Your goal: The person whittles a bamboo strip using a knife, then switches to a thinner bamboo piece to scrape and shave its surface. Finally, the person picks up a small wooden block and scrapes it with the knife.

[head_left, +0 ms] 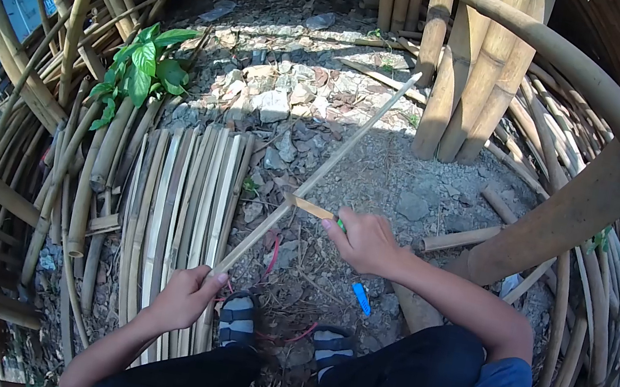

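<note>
My left hand (183, 297) is closed around the near end of a long, thin bamboo strip (337, 155), which slants up and away to the right, its far tip by the upright poles. In my right hand (366, 241) is a knife (311, 208), of which a bit of green handle shows at my fingers. Its blade points left and overlaps the strip near the middle. Under the strip's near part, a row of split bamboo strips (177, 196) lies side by side on the ground, left of my sandalled feet.
A blue object (361, 298) lies on the stony ground by my right foot. Thick bamboo poles (473, 73) stand ahead on the right, and a leaning pole (560, 215) rises beside my right arm. A leafy green plant (142, 67) grows at the left among more bamboo.
</note>
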Tool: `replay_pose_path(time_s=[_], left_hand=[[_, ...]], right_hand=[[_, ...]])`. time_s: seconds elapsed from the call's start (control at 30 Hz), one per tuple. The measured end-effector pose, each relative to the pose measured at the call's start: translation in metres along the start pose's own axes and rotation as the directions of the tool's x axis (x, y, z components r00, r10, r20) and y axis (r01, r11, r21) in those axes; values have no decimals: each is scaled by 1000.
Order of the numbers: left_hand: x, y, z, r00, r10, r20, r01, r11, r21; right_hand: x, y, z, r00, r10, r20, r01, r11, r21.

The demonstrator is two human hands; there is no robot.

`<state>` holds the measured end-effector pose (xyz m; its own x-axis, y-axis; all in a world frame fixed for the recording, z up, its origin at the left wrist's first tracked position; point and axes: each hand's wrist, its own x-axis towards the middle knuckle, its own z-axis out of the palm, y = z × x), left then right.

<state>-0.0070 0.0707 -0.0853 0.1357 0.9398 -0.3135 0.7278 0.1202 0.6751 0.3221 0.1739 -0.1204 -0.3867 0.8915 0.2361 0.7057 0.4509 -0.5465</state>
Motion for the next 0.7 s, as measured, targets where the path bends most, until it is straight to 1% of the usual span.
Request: replay_pose_path(time_s=[0.03, 0.07, 0.13, 0.17, 0.23, 0.27, 0.3, 0.37, 0.4, 0.43, 0.47, 0.5, 0.57, 0.63, 0.7], left_hand=[[0, -2, -1, 1000, -25, 11, 25, 1000, -2], [1, 0, -4, 997, -64, 36, 63, 998, 16], [2, -1, -6, 990, -113, 88, 108, 992, 60], [1, 0, -7, 988, -115, 98, 109, 992, 68], [-6, 1, -10, 980, -167, 112, 131, 954, 270], [-8, 3, -7, 969, -208, 132, 160, 939, 306], [-9, -2, -4, 962, -228, 148, 172, 932, 320], [-8, -19, 8, 945, -258, 201, 179, 923, 340], [-6, -27, 16, 940, -260, 220, 173, 920, 352], [-3, -34, 25, 934, -273, 230, 181, 918, 353], [-1, -39, 35, 920, -302, 252, 197, 908, 369], [1, -42, 42, 906, -324, 271, 207, 900, 383], [1, -45, 51, 901, -310, 304, 196, 915, 352], [-3, -48, 56, 900, -274, 339, 175, 939, 295], [-6, -48, 60, 891, -283, 355, 181, 938, 295]], right_hand=[[-8, -2, 5, 999, -23, 34, 23, 1000, 16], [-16, -2, 14, 999, -11, 51, 10, 1000, 28], [-32, -1, 30, 999, 34, 14, -36, 983, 182], [-41, 3, 41, 999, 45, 13, -47, 981, 188], [-61, 15, 77, 991, 135, 2, -131, 953, 272], [-69, 22, 96, 983, 168, 71, -182, 941, 286], [-75, 22, 111, 979, 184, 84, -201, 931, 305], [-84, 22, 137, 986, 157, 49, -164, 915, 368], [-88, 22, 150, 984, 167, 61, -177, 909, 376], [-93, 22, 162, 988, 142, 57, -153, 920, 362], [-100, 22, 172, 991, 120, 56, -132, 929, 345], [-103, 20, 174, 989, 130, 67, -145, 927, 346], [-107, 14, 173, 971, 136, 196, -181, 954, 239], [-115, 17, 189, 969, 143, 204, -193, 948, 251], [-119, 20, 201, 992, 71, 105, -97, 959, 267]])
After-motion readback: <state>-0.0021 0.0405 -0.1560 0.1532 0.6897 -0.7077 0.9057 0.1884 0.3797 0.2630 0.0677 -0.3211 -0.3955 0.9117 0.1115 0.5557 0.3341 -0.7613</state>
